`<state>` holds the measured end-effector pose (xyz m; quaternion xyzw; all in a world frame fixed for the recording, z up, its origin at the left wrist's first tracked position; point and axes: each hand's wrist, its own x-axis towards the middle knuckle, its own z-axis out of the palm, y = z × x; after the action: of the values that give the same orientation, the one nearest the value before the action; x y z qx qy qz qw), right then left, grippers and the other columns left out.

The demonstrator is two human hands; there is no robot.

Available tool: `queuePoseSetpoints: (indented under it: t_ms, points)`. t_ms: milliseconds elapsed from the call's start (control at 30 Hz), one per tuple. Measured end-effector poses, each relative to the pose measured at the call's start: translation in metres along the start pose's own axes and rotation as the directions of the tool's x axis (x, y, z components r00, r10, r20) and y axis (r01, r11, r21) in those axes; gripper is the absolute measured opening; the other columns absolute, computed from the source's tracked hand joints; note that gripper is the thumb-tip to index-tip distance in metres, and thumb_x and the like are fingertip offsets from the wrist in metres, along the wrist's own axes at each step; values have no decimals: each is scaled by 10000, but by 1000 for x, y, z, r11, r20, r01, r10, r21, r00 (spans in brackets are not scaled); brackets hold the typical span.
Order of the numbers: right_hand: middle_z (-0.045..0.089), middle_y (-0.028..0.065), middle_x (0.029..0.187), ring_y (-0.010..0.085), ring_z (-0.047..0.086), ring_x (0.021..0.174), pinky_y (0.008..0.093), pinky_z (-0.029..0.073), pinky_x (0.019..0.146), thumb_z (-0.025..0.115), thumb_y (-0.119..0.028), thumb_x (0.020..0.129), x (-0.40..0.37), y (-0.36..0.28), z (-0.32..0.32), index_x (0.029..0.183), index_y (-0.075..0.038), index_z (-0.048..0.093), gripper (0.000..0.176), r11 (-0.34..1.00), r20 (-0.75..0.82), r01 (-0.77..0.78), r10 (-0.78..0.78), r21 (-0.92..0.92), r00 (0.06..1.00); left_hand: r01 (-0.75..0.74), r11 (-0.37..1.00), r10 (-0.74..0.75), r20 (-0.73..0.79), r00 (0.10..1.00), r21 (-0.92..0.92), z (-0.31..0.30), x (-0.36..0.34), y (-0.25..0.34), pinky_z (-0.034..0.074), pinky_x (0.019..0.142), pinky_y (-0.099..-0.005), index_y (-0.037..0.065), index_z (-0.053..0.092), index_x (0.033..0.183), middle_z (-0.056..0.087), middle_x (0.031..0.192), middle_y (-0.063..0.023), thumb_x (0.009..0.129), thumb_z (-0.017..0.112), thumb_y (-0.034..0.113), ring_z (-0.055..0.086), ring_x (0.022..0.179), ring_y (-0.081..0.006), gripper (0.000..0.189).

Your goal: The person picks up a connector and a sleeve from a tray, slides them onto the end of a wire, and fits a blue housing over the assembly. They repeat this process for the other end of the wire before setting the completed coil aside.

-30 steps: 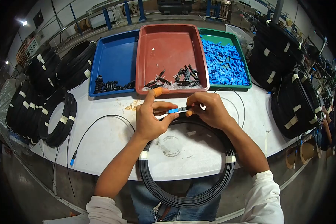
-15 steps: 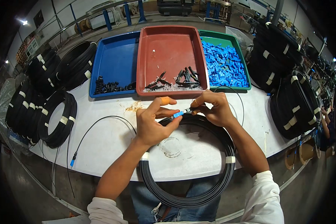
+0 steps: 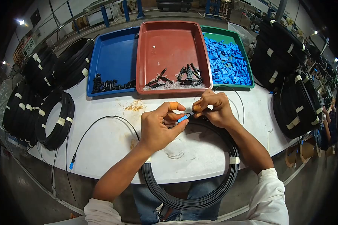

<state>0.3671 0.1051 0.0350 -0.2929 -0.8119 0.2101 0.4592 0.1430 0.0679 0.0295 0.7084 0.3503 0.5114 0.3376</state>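
My left hand (image 3: 157, 126) pinches a small blue fibre-optic connector (image 3: 183, 119) between thumb and fingers, above the far side of a coil of black cable (image 3: 191, 205). At the connector's rear, my right hand (image 3: 216, 109) is closed on the black cable end, which its fingers mostly hide. Both index fingers wear orange tape. The coil, bound with white tape, hangs partly over the table's front edge. From its left side a loose cable end arcs out to another blue connector (image 3: 71, 165).
Behind my hands stand a blue tray (image 3: 114, 56) with black parts, a red tray (image 3: 171, 41) with black and clear pieces, and a green tray (image 3: 229, 35) full of blue parts. Taped cable coils (image 3: 54, 122) are stacked at left, with more coils (image 3: 298, 105) at right.
My hands have drawn closer together around the connector, and my right fingers now cover more of its rear. The left hand has shifted slightly right. The view has moved a little.
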Motion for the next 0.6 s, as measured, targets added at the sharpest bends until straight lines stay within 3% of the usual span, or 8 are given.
queuePoseSetpoints:
  t_ms: [100, 133, 333, 400, 467, 500, 533, 600]
  points:
    - [761, 55, 808, 171, 662, 767, 304, 457, 723, 764, 123, 670, -4, 3, 3, 682, -46, 623, 221, 992, 6, -82, 81, 97, 997, 13, 1000, -13, 21, 1000, 5, -1, -1, 2, 579, 679, -224, -12, 665, 1069, 753, 835, -105, 786, 790, -8, 708, 748, -91, 310]
    - [761, 55, 808, 171, 662, 767, 304, 457, 723, 764, 123, 670, -4, 4, 4, 682, -46, 623, 221, 992, 11, -81, 80, 95, 997, 19, 1000, -20, 47, 999, 22, -2, -1, 3, 565, 684, -212, -26, 653, 1084, 743, 838, -86, 796, 783, -36, 674, 754, -55, 316]
    - [762, 52, 816, 174, 657, 765, 301, 452, 738, 768, 116, 665, -2, 2, 5, 709, -54, 629, 223, 995, 33, -11, 8, 97, 999, 47, 999, -48, 33, 998, 27, -1, 0, 7, 533, 664, -187, -18, 657, 1089, 738, 806, -61, 795, 783, -38, 654, 729, -31, 320]
    - [757, 42, 815, 177, 641, 727, 309, 431, 733, 764, 101, 664, 1, 5, 1, 725, -66, 642, 215, 996, 16, 80, -79, -34, 997, 108, 994, -109, 57, 992, 30, -4, 6, 8, 567, 702, -210, -20, 642, 1117, 740, 877, -88, 792, 798, -29, 682, 801, -63, 360]
    - [744, 35, 799, 185, 637, 720, 317, 421, 723, 764, 87, 660, 4, 0, -7, 731, -74, 646, 212, 988, 27, 109, -107, -108, 994, 89, 979, -82, 48, 996, -185, -1, 9, 2, 605, 777, -254, -28, 619, 1167, 724, 1025, -127, 799, 816, 11, 698, 929, -122, 419]
    - [732, 27, 782, 192, 633, 712, 325, 412, 713, 764, 74, 657, 6, -4, -9, 738, -81, 651, 209, 975, 40, 137, -132, -177, 990, 141, 975, -124, 104, 987, -174, -7, 10, -1, 618, 846, -301, -35, 600, 1207, 685, 1150, -148, 823, 811, 57, 686, 1042, -185, 447]
    - [732, 27, 782, 192, 633, 712, 325, 412, 713, 764, 74, 657, 6, -6, -9, 738, -81, 651, 209, 974, 41, 141, -136, -176, 990, 138, 975, -122, 100, 987, -173, -11, 12, 0, 618, 846, -301, -35, 600, 1207, 685, 1150, -148, 823, 811, 57, 686, 1042, -185, 447]
    - [700, 16, 776, 201, 625, 712, 341, 406, 689, 744, 70, 642, 4, -10, -6, 769, -101, 655, 230, 917, 67, 229, -219, -325, 973, 419, 853, -352, 251, 902, -311, -15, 15, 3, 619, 831, -294, -43, 594, 1226, 690, 1133, -143, 865, 773, 64, 692, 1029, -196, 417]
